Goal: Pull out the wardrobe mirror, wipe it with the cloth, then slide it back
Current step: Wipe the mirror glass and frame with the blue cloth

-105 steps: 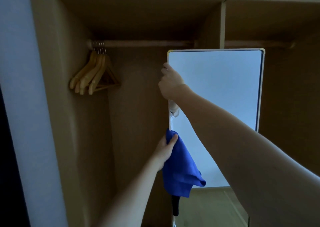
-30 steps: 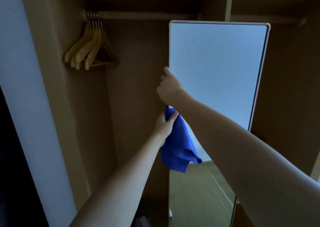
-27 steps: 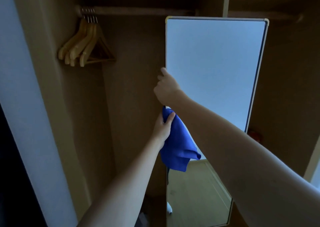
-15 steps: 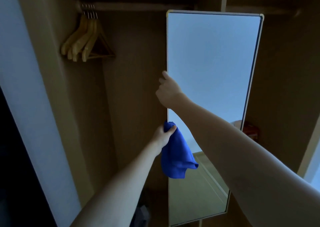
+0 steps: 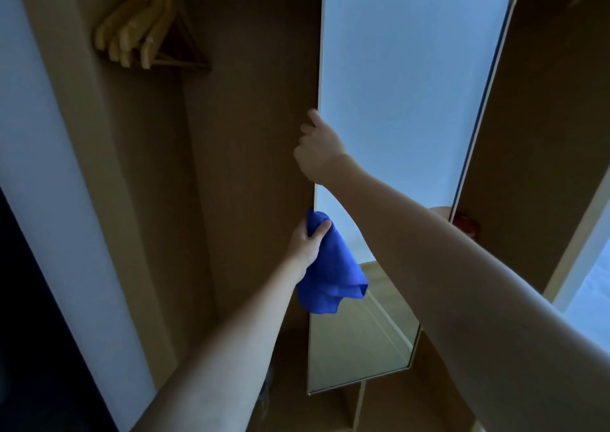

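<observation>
At the mirror (image 5: 406,108) edge, right hand (image 5: 318,152) grips.

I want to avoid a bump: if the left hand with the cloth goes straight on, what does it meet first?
Probably the mirror: the left hand holding the cloth is already at its left edge, though depth is unclear.

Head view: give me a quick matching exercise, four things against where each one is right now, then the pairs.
Things:
1. cloth
2. hangers
3. right hand
4. red object

Places:
A. on the rail, upper left
B. behind the mirror's right edge
C. gripped in the left hand
D. gripping the mirror's left edge

Pairs: 1-C, 2-A, 3-D, 4-B
</observation>
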`<action>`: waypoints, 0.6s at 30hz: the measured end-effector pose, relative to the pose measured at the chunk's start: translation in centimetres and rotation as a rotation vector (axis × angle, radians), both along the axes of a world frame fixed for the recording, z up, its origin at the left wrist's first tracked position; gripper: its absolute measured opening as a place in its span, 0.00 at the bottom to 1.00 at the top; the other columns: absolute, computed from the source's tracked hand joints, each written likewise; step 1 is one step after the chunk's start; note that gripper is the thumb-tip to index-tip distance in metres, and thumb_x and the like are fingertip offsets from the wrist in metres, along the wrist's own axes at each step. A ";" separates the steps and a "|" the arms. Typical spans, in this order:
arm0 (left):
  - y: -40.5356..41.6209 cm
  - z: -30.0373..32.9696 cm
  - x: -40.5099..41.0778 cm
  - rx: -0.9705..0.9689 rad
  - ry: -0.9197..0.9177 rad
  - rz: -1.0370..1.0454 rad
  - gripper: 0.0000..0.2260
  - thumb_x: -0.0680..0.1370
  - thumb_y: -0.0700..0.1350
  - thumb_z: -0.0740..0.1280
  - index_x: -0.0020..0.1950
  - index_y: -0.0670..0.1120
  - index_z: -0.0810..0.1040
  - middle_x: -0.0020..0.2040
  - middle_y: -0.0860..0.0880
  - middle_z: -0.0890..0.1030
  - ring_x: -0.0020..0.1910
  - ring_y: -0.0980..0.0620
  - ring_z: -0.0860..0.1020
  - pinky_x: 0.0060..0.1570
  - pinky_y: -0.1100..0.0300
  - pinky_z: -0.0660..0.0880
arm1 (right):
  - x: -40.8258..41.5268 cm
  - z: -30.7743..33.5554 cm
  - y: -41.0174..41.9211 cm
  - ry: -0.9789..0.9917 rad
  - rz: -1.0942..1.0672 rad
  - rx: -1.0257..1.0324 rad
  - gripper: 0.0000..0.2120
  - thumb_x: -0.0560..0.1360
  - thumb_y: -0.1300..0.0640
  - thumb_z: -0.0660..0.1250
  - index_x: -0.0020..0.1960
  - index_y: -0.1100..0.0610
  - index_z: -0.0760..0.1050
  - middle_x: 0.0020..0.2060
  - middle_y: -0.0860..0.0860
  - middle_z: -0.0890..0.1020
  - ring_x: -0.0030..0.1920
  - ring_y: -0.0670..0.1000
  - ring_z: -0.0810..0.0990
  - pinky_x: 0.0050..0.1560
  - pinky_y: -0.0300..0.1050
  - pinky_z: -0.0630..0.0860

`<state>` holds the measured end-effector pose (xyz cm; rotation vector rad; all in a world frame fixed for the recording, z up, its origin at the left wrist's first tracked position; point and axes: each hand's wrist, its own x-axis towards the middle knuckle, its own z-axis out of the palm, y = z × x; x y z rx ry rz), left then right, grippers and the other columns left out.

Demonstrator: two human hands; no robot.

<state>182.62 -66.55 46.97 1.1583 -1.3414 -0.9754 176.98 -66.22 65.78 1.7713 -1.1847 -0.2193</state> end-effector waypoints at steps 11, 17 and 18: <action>-0.2 6.3 1.5 -0.020 -0.069 -0.059 0.14 0.80 0.49 0.69 0.62 0.43 0.78 0.56 0.47 0.82 0.56 0.48 0.79 0.53 0.58 0.71 | 0.4 -0.8 0.6 -0.008 -0.027 0.011 0.14 0.81 0.53 0.57 0.58 0.47 0.80 0.54 0.45 0.83 0.64 0.53 0.72 0.76 0.59 0.43; -0.3 2.9 0.6 -0.060 0.032 -0.059 0.12 0.81 0.51 0.67 0.62 0.48 0.77 0.55 0.54 0.81 0.55 0.55 0.78 0.57 0.58 0.73 | 0.5 -1.1 0.6 -0.021 -0.036 0.015 0.14 0.81 0.54 0.57 0.58 0.48 0.80 0.52 0.46 0.83 0.63 0.53 0.74 0.77 0.59 0.43; -0.3 1.6 0.4 -0.056 0.038 -0.047 0.10 0.81 0.51 0.67 0.60 0.49 0.76 0.53 0.55 0.81 0.54 0.55 0.78 0.55 0.59 0.73 | 0.7 -1.2 0.6 -0.022 -0.048 0.021 0.14 0.81 0.55 0.57 0.57 0.48 0.80 0.52 0.47 0.83 0.63 0.53 0.74 0.77 0.60 0.43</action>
